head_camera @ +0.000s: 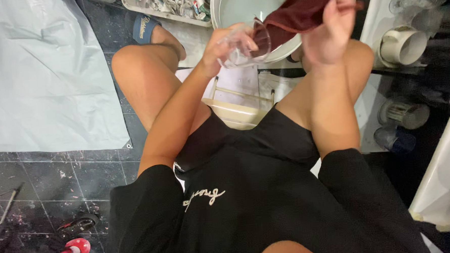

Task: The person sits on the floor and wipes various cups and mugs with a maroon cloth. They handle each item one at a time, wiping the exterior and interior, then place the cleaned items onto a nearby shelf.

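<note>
Head view, left hand [216, 48] gripping clear glass [246, 42], right hand [329, 28] clutching dark red cloth [298, 12], white basin [235, 7] beyond

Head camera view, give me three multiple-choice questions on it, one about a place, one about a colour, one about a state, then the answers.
1. Where is the white basin?
A. in front of the knees, beyond the hands
B. on the grey sheet
C. behind the person

2. What colour is the cloth?
A. yellow
B. dark red
C. bright green

3. How is the clear glass?
A. standing on the floor
B. lying in the basin
C. held up in the left hand

Answers:
1 A, the basin's rim shows past the hands, between the knees.
2 B, the cloth in the right hand is maroon.
3 C, the left hand's grip is round the glass, with the cloth at its mouth.
</note>
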